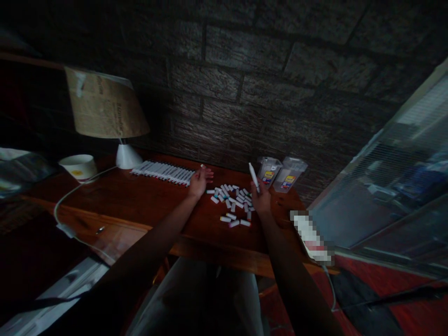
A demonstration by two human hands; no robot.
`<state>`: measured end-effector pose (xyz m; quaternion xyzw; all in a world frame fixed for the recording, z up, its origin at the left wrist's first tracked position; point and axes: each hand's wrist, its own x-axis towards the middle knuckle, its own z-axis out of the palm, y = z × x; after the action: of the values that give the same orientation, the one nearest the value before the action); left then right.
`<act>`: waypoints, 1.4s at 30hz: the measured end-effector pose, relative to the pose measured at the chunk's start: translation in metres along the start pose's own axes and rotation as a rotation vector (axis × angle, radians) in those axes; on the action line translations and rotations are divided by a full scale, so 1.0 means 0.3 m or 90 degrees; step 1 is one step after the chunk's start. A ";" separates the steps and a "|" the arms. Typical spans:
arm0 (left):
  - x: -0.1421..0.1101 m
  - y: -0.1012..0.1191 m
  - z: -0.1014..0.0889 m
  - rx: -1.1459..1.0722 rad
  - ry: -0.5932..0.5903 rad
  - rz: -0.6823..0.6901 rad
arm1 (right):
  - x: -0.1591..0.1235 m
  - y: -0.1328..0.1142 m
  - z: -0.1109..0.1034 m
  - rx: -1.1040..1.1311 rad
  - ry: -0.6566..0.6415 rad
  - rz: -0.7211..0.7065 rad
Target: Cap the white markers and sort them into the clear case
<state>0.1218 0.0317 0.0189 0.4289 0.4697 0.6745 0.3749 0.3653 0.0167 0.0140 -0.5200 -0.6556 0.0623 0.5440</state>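
Observation:
My right hand (pixel 262 198) is closed around a white marker (pixel 254 175), which points up and slightly to the left. My left hand (pixel 198 183) is raised over the table near the row of markers, its thumb and a finger pinching a small white piece (pixel 203 166) that looks like a marker cap; its other fingers stretch to the right. Between the hands lies a loose pile of white marker caps (pixel 239 204) with coloured ends. To the left, many markers (pixel 164 171) lie side by side in a long row.
Two clear plastic containers (pixel 289 175) with yellow labels stand by the wall at the right. A lamp (pixel 108 105) and a white tub (pixel 80 167) are at the left, with a white cord (pixel 58 205) over the wooden table's (pixel 210 240) front edge. A blurred-out object (pixel 311 235) sits at the right corner.

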 end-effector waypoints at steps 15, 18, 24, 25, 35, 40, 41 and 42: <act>0.467 0.000 -0.028 0.676 -0.292 0.106 | 0.011 0.022 -0.006 -0.016 0.078 0.049; 0.456 -0.018 -0.009 0.619 -0.280 0.108 | 0.018 0.023 -0.013 0.006 0.106 0.042; 0.302 0.030 0.109 0.367 -0.226 0.148 | 0.017 -0.014 -0.018 -0.001 0.098 -0.015; 0.255 0.038 0.123 0.156 -0.204 0.115 | 0.011 -0.026 -0.015 -0.005 0.059 -0.047; 0.012 0.025 0.097 -0.445 -0.136 -0.163 | -0.030 -0.082 0.009 -0.023 -0.136 -0.207; 0.009 0.025 0.103 -0.440 -0.193 -0.182 | -0.027 -0.079 0.004 -0.026 -0.137 -0.195; 0.007 0.026 0.103 -0.430 -0.203 -0.185 | -0.027 -0.080 0.003 -0.029 -0.141 -0.191; 0.006 0.027 0.101 -0.419 -0.209 -0.186 | -0.028 -0.082 0.003 -0.032 -0.147 -0.188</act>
<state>0.1487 0.0404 0.0328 0.3167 0.2180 0.6508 0.6547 0.3485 -0.0002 0.0242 -0.4210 -0.7842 0.0248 0.4552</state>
